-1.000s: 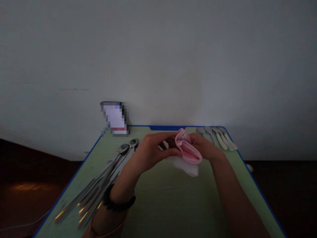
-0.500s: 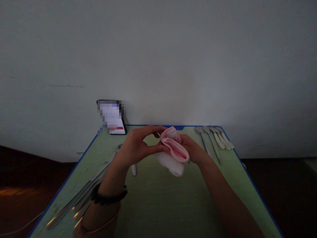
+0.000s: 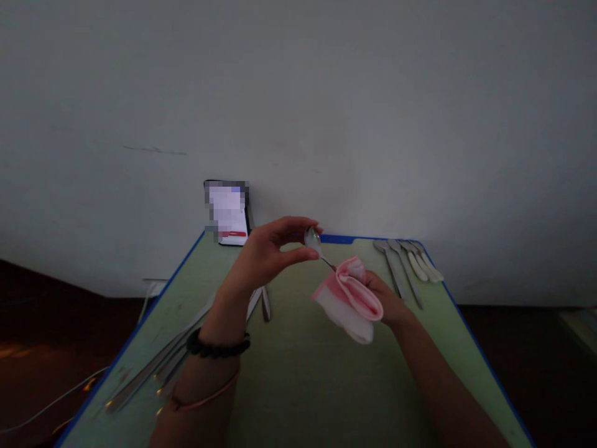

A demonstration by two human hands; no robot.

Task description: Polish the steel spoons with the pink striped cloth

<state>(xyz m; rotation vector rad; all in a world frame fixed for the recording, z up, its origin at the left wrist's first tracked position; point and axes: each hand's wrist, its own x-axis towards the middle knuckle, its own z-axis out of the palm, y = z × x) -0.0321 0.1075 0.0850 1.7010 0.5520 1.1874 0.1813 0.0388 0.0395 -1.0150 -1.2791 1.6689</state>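
Note:
My left hand (image 3: 270, 255) pinches the bowl of a small metal spoon (image 3: 314, 239) between thumb and fingers, raised above the green table (image 3: 303, 379). The spoon's handle runs down to the right into a folded pink and white cloth (image 3: 351, 300). My right hand (image 3: 387, 298) is closed around that cloth and around the hidden handle inside it. A dark bead bracelet and a thin pink band sit on my left wrist.
Several long metal spoons (image 3: 177, 354) lie in a bunch at the table's left edge. More spoons (image 3: 405, 264), some with pale handles, lie at the far right corner. A phone (image 3: 228, 214) leans against the white wall at the far left corner. A cable (image 3: 51, 401) trails on the dark floor.
My left hand has lifted away from the cloth and drawn the spoon's bowl out of it, up and to the left. The cloth and right hand have dropped slightly.

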